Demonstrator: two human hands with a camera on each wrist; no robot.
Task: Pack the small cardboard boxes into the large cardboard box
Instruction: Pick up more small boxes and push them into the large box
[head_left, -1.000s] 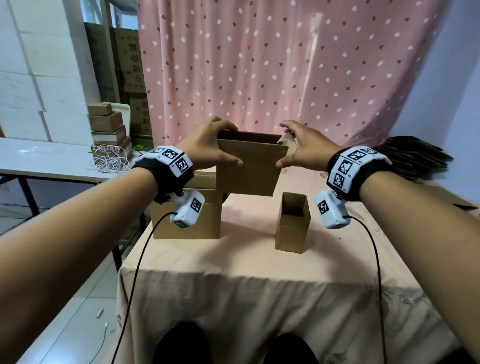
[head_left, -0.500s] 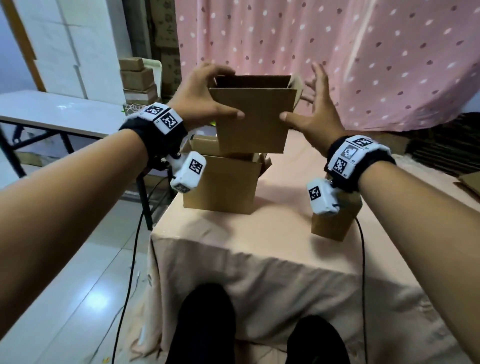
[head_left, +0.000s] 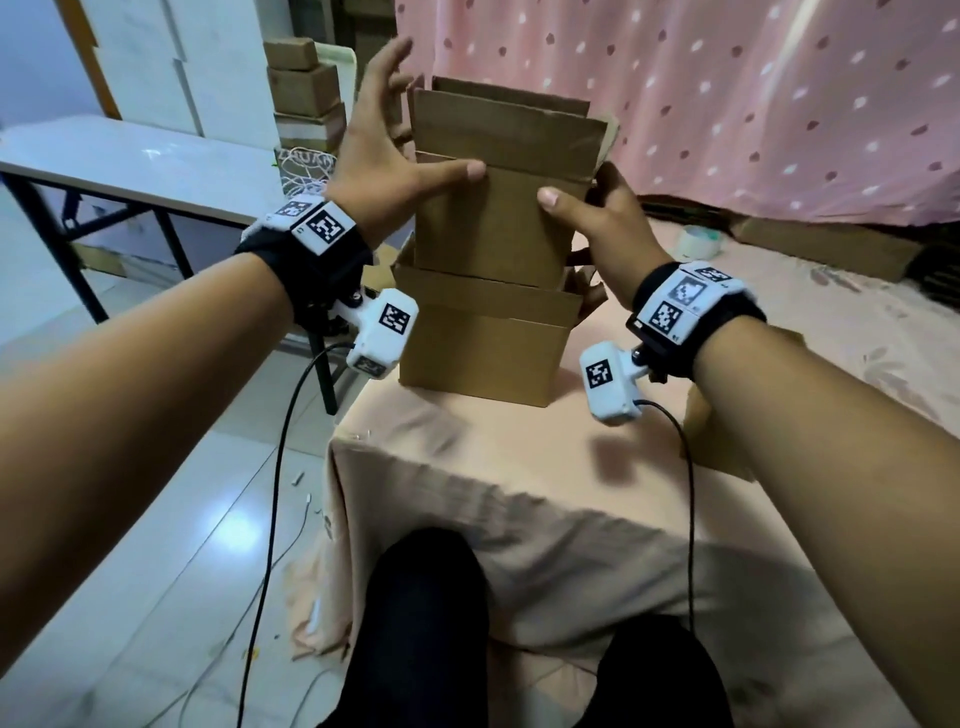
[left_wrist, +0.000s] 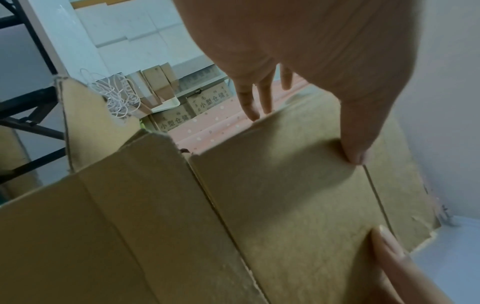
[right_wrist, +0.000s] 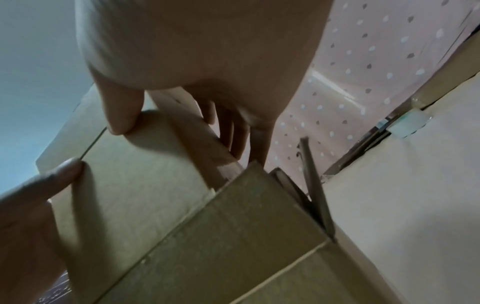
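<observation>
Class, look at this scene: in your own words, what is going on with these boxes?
A person is lowering a small cardboard box into the large cardboard box that stands on the cloth-covered table. The left hand steadies it with thumb on the front face and fingers spread along its side; the right hand grips the opposite edge. The small box's bottom is already inside the large box's open top, though most of it stands above the rim.

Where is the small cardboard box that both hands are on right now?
In the head view, centre frame, the small cardboard box stands upright, partly lowered into the large cardboard box on the cloth-covered table, between the left hand and right hand.
</observation>
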